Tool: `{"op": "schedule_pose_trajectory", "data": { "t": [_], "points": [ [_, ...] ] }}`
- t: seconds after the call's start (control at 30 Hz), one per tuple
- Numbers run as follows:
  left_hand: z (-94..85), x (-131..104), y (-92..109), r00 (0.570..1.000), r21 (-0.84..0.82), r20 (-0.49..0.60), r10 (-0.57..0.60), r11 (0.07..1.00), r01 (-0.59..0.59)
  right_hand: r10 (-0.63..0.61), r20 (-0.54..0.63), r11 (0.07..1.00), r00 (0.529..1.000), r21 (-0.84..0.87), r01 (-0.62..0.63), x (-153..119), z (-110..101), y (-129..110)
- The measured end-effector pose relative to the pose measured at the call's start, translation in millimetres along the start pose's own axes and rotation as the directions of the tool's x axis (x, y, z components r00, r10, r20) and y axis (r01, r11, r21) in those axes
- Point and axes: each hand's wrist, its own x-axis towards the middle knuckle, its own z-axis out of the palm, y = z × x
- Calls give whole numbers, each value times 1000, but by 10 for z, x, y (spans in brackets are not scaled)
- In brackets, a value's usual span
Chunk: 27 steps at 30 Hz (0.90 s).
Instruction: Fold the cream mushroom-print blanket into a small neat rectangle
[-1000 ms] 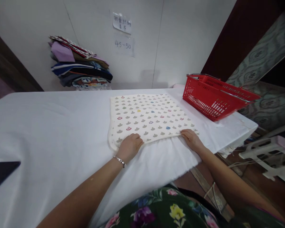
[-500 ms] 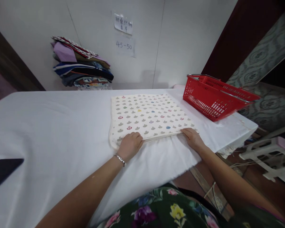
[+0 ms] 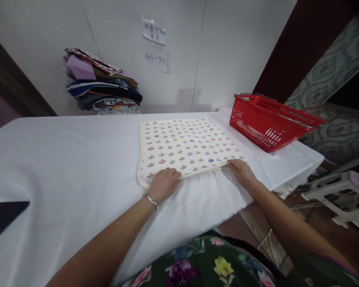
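Note:
A folded cream cloth [image 3: 182, 143] with small grey, red, blue and yellow prints lies flat on the white-covered table [image 3: 77, 167]. Its near edge runs between my two hands. My left hand [image 3: 164, 184], with a silver bracelet at the wrist, is closed over that edge toward the left; its fingertips are partly hidden. At the near right corner my right hand [image 3: 241, 172] pinches the edge between thumb and fingers, and the edge there is raised slightly off the table.
Several folded fabrics [image 3: 104, 85] are stacked at the back left against the wall. A red plastic basket [image 3: 272, 123] stands at the right end of the table. A dark phone-like slab [image 3: 6, 217] lies at the left edge. A white stool [image 3: 341, 195] is below right.
My right hand has raised the cloth's near right edge a little. My left hand stays at about the same spot on the edge.

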Motion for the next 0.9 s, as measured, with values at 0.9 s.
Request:
{"op": "schedule_pose_trajectory", "data": {
  "t": [0.9],
  "points": [
    [38, 34, -23, 990, 4, -91, -104, 995, 105, -288, 74, 943, 955, -150, 296, 73, 30, -180]
  ]
}}
